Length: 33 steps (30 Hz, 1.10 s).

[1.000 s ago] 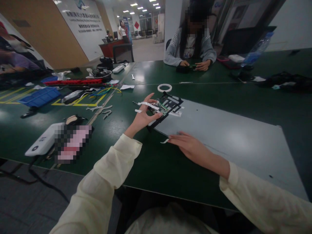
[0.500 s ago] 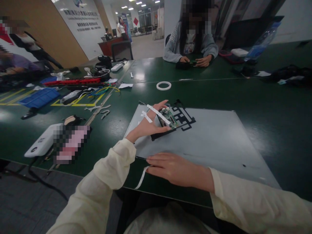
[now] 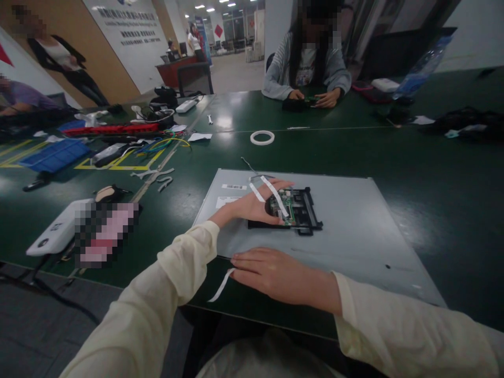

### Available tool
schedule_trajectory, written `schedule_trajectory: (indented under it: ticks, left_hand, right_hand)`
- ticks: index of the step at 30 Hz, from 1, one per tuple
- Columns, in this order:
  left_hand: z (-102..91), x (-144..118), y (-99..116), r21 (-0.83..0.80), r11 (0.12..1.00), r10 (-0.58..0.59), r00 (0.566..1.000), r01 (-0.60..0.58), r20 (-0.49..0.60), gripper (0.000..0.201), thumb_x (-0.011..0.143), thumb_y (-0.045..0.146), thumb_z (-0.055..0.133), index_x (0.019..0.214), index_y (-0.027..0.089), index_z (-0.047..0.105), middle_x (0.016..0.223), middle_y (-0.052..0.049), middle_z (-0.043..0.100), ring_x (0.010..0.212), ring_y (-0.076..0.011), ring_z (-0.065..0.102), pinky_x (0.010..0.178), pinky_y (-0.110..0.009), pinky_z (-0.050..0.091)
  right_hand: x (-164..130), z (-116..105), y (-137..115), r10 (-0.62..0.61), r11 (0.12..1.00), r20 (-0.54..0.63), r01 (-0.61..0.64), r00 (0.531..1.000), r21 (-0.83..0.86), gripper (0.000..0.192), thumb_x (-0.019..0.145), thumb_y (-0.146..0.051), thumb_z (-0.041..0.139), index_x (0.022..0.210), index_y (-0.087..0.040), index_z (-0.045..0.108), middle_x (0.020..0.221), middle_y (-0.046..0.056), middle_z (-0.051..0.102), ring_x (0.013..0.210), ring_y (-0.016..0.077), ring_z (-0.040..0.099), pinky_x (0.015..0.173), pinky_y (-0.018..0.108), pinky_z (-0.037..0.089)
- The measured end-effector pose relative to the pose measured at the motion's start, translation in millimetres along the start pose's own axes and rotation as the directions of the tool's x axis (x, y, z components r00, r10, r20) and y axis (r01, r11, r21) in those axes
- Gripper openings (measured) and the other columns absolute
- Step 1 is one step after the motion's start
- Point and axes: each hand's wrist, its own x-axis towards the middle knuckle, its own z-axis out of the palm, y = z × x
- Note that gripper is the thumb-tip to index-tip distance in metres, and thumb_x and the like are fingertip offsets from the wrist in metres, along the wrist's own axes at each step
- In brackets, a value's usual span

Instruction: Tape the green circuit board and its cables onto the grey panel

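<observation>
So the left hand (image 3: 252, 206) has its fingers spread flat over the black plastic frame with the green circuit board (image 3: 293, 210), which lies on the big grey metal panel (image 3: 354, 231) on the dark green tabletop (image 3: 433, 168). White ribbon strips (image 3: 275, 195) drape across those fingers. Right hand (image 3: 275, 273) lies palm-down, fingers together, on the panel's near edge, touching another white strip (image 3: 220, 286).

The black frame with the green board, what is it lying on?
The black frame lies on a big grey panel, which rests on the green table. The left hand covers the frame's left end, so that part is hidden. White strips cross the fingers.
</observation>
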Motion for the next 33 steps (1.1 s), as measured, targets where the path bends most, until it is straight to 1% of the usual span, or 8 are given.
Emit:
schedule_trajectory:
  ticks: [4, 9, 15, 17, 21, 24, 29, 33]
  left_hand:
    - [1.3, 2.8, -0.1, 0.008, 1.0, -0.003, 1.0, 0.003, 0.031, 0.088, 0.063, 0.045, 0.074, 0.139, 0.027, 0.032, 0.139, -0.01, 0.038, 0.13, -0.0336, 0.032, 0.108, -0.05, 0.023]
    - [-1.6, -6.6, 3.8, 0.052, 0.997, -0.052, 0.999, 0.053, -0.016, 0.091, 0.062, 0.052, 0.074, 0.139, 0.027, 0.032, 0.143, -0.011, 0.031, 0.133, -0.0358, 0.025, 0.11, -0.052, 0.018]
    - [-2.8, -14.4, 6.5, 0.055, 0.997, -0.045, 0.999, 0.047, -0.029, 0.092, 0.058, 0.052, 0.076, 0.137, 0.026, 0.035, 0.14, -0.011, 0.032, 0.132, -0.0366, 0.025, 0.111, -0.051, 0.018]
    - [-2.2, -15.1, 5.8, 0.049, 0.998, -0.047, 0.998, 0.049, -0.041, 0.094, 0.059, 0.052, 0.076, 0.138, 0.025, 0.033, 0.139, -0.011, 0.033, 0.131, -0.0359, 0.026, 0.111, -0.051, 0.019]
    - [-1.4, -16.0, 4.7, 0.05, 0.997, -0.059, 0.997, 0.061, -0.044, 0.102, 0.061, 0.052, 0.074, 0.142, 0.022, 0.022, 0.139, -0.013, 0.032, 0.131, -0.0342, 0.027, 0.11, -0.049, 0.023]
    - [-1.6, -17.1, 3.8, 0.049, 0.996, -0.079, 0.996, 0.081, -0.034, 0.106, 0.06, 0.052, 0.075, 0.144, 0.022, 0.017, 0.139, -0.013, 0.032, 0.131, -0.0338, 0.029, 0.11, -0.049, 0.023]
    - [-3.6, -19.4, 2.1, 0.054, 0.995, -0.088, 0.996, 0.088, -0.001, 0.107, 0.059, 0.049, 0.076, 0.144, 0.025, 0.016, 0.14, -0.012, 0.032, 0.131, -0.0338, 0.03, 0.11, -0.049, 0.023]
    - [-5.7, -20.2, 3.3, 0.063, 0.996, -0.069, 0.998, 0.068, 0.008, 0.106, 0.06, 0.048, 0.076, 0.144, 0.025, 0.016, 0.141, -0.012, 0.032, 0.13, -0.0336, 0.031, 0.109, -0.049, 0.024]
  right_hand:
    - [0.2, 0.3, 0.2, 0.0, 1.0, -0.02, 0.001, 1.0, 0.01, 0.029, 0.097, -0.017, 0.033, 0.106, -0.011, 0.06, 0.109, 0.009, 0.063, 0.101, 0.0167, 0.058, 0.082, 0.03, 0.048]
    - [0.2, -0.2, 0.9, -0.009, 1.0, -0.009, 0.009, 1.0, -0.005, 0.029, 0.097, -0.017, 0.032, 0.106, -0.012, 0.059, 0.109, 0.008, 0.063, 0.104, 0.0161, 0.057, 0.084, 0.029, 0.047]
    - [0.3, -1.4, 0.3, -0.004, 1.0, 0.007, 0.004, 1.0, 0.013, 0.029, 0.097, -0.017, 0.031, 0.105, -0.011, 0.059, 0.111, 0.009, 0.062, 0.104, 0.0169, 0.056, 0.084, 0.029, 0.047]
    - [0.4, -0.9, 0.3, -0.003, 1.0, 0.0, 0.003, 1.0, 0.016, 0.03, 0.097, -0.017, 0.031, 0.105, -0.011, 0.059, 0.111, 0.009, 0.062, 0.104, 0.017, 0.056, 0.084, 0.029, 0.047]
    - [0.2, 0.1, 0.9, -0.006, 1.0, -0.028, 0.007, 1.0, 0.012, 0.031, 0.098, -0.017, 0.029, 0.104, -0.011, 0.059, 0.11, 0.009, 0.062, 0.104, 0.0166, 0.056, 0.085, 0.029, 0.046]
    - [-0.5, 0.3, 1.3, -0.002, 1.0, -0.024, 0.003, 1.0, 0.014, 0.032, 0.098, -0.017, 0.029, 0.105, -0.011, 0.059, 0.111, 0.008, 0.062, 0.105, 0.0161, 0.055, 0.087, 0.028, 0.045]
    - [-1.5, 1.0, 1.1, 0.003, 1.0, -0.008, -0.003, 1.0, 0.019, 0.03, 0.098, -0.018, 0.03, 0.106, -0.012, 0.059, 0.113, 0.008, 0.061, 0.106, 0.0165, 0.054, 0.087, 0.029, 0.044]
    - [-1.4, 1.6, 1.1, 0.005, 1.0, -0.008, -0.005, 1.0, 0.025, 0.029, 0.097, -0.018, 0.031, 0.106, -0.011, 0.059, 0.112, 0.009, 0.061, 0.105, 0.0169, 0.054, 0.087, 0.029, 0.044]
